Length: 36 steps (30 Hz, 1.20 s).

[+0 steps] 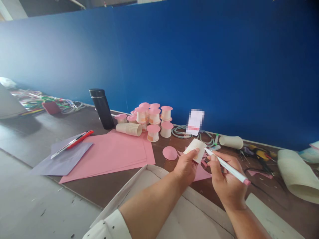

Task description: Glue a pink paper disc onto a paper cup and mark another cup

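My left fingers (186, 166) grip a white paper cup (196, 150) right of center frame.

My right fingers (225, 176) clasp a pink-ended white marker (230, 170), its tip at the cup; pink-topped cups (153, 132) stand on the desk (159, 146) at center.

Brown table (99, 187) bearing pink paper sheets (107, 152) and a paper-cup stack (129, 129).

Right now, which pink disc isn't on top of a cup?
The lone disc lying on the table, beside the left hand; the others clearly in view sit atop paper cups.
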Each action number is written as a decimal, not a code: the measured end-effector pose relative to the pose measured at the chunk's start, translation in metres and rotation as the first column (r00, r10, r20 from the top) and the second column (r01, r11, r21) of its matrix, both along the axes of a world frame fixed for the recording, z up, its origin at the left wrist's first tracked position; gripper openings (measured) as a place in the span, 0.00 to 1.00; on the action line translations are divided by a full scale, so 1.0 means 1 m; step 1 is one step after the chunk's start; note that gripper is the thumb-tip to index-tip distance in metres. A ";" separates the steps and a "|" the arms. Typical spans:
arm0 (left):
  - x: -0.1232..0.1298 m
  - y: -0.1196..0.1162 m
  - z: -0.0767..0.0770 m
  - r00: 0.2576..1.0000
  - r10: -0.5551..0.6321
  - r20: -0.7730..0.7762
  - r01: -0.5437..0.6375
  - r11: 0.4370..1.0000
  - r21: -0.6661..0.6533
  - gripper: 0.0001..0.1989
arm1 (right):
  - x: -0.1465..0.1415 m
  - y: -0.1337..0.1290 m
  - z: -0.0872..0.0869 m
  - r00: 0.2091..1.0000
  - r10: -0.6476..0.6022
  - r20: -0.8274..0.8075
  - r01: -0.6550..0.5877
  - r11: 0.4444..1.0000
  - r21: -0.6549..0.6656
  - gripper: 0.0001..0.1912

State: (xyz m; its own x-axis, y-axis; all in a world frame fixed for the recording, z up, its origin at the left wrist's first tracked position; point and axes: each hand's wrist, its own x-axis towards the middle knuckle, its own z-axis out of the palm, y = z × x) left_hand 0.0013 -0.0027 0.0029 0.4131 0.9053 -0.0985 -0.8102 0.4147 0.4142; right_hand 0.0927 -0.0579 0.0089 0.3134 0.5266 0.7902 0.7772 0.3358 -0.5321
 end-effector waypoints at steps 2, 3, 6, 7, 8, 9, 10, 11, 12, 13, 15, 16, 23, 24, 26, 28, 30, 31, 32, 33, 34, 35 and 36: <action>0.000 -0.001 0.001 1.000 -0.021 -0.003 0.021 0.999 0.042 0.16 | -0.001 0.000 0.001 1.000 -0.001 0.007 0.001 1.000 0.006 0.11; -0.001 -0.001 0.001 1.000 -0.029 -0.011 0.030 0.998 0.051 0.16 | -0.001 0.000 0.001 1.000 -0.007 0.009 0.007 1.000 0.008 0.12; 0.000 -0.003 0.002 0.999 -0.036 -0.039 0.038 0.998 0.054 0.17 | 0.000 0.001 0.000 1.000 -0.019 -0.004 0.019 1.000 0.003 0.12; 0.001 -0.003 0.001 0.998 -0.040 -0.047 0.042 0.998 0.055 0.17 | 0.000 0.001 -0.001 1.000 -0.019 -0.016 0.019 1.000 -0.001 0.12; 0.001 -0.003 0.001 0.997 -0.043 -0.057 0.046 0.997 0.061 0.17 | 0.001 0.001 -0.001 0.999 -0.018 -0.028 0.018 1.000 -0.006 0.12; 0.001 -0.004 0.001 0.997 -0.044 -0.070 0.049 0.996 0.073 0.17 | 0.001 0.002 -0.002 0.999 -0.019 -0.038 0.019 1.000 -0.011 0.12; 0.001 -0.004 0.001 0.995 -0.042 -0.085 0.050 0.995 0.092 0.16 | 0.001 0.002 -0.002 0.999 -0.024 -0.042 0.024 1.000 -0.013 0.12; 0.001 -0.005 0.001 0.994 -0.035 -0.105 0.048 0.992 0.117 0.16 | 0.001 0.002 -0.002 0.999 -0.033 -0.041 0.032 0.999 -0.011 0.12; 0.001 -0.005 0.001 0.992 -0.024 -0.127 0.042 0.989 0.143 0.15 | 0.002 0.001 -0.001 0.998 -0.042 -0.040 0.042 0.999 -0.008 0.12; 0.000 -0.005 0.001 0.988 -0.014 -0.152 0.040 0.985 0.168 0.15 | 0.002 0.001 0.000 0.998 -0.047 -0.039 0.047 0.999 -0.004 0.12; 0.000 -0.005 0.002 0.980 -0.001 -0.200 0.043 0.978 0.205 0.14 | 0.002 0.001 0.001 0.998 -0.045 -0.045 0.045 0.999 0.004 0.13; -0.001 -0.006 0.003 0.976 -0.003 -0.218 0.051 0.975 0.215 0.14 | 0.002 0.001 0.002 0.998 -0.040 -0.050 0.040 0.999 0.006 0.13; -0.004 -0.006 0.004 0.955 -0.009 -0.296 0.081 0.969 0.234 0.10 | 0.003 0.001 0.001 0.997 -0.023 -0.070 0.023 1.000 -0.001 0.12; -0.004 -0.006 0.004 0.950 0.005 -0.313 0.076 0.966 0.247 0.09 | 0.004 0.001 0.001 0.998 -0.024 -0.066 0.024 1.000 0.002 0.12; -0.005 -0.006 0.003 0.941 0.024 -0.338 0.075 0.958 0.276 0.08 | 0.003 0.001 0.002 0.999 -0.026 -0.044 0.027 1.000 0.014 0.11; -0.006 -0.006 0.003 0.938 0.021 -0.347 0.091 0.948 0.304 0.08 | 0.003 0.001 0.003 0.999 -0.029 -0.021 0.029 0.999 0.027 0.10; -0.006 -0.006 0.003 0.937 0.014 -0.349 0.106 0.940 0.324 0.09 | 0.002 0.002 0.004 0.999 -0.028 -0.015 0.029 0.999 0.030 0.10; -0.006 -0.006 0.003 0.936 0.014 -0.351 0.109 0.939 0.327 0.09 | 0.002 0.002 0.004 0.999 -0.027 -0.017 0.027 0.999 0.030 0.10; -0.006 -0.005 0.003 0.935 0.014 -0.354 0.110 0.939 0.326 0.09 | 0.002 0.002 0.004 0.999 -0.027 -0.021 0.027 0.999 0.030 0.10; -0.006 -0.005 0.003 0.935 0.014 -0.355 0.110 0.939 0.325 0.09 | 0.002 0.003 0.004 0.999 -0.026 -0.023 0.027 0.999 0.030 0.10; -0.006 -0.005 0.004 0.935 0.014 -0.354 0.108 0.940 0.323 0.09 | 0.002 0.003 0.004 0.999 -0.027 -0.026 0.027 0.999 0.030 0.10; -0.006 -0.005 0.004 0.935 0.013 -0.354 0.108 0.941 0.321 0.09 | 0.002 0.003 0.003 0.999 -0.028 -0.027 0.029 0.999 0.030 0.10; -0.006 -0.005 0.004 0.935 0.011 -0.353 0.110 0.941 0.319 0.09 | 0.002 0.003 0.003 0.999 -0.030 -0.025 0.031 0.999 0.029 0.10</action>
State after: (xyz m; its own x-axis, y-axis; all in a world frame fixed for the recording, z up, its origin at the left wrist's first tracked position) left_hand -0.0049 -0.0081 0.0073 0.4525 0.8900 0.0565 -0.5733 0.2417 0.7829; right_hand 0.0951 -0.0554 0.0123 0.3487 0.4935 0.7968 0.7740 0.3278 -0.5417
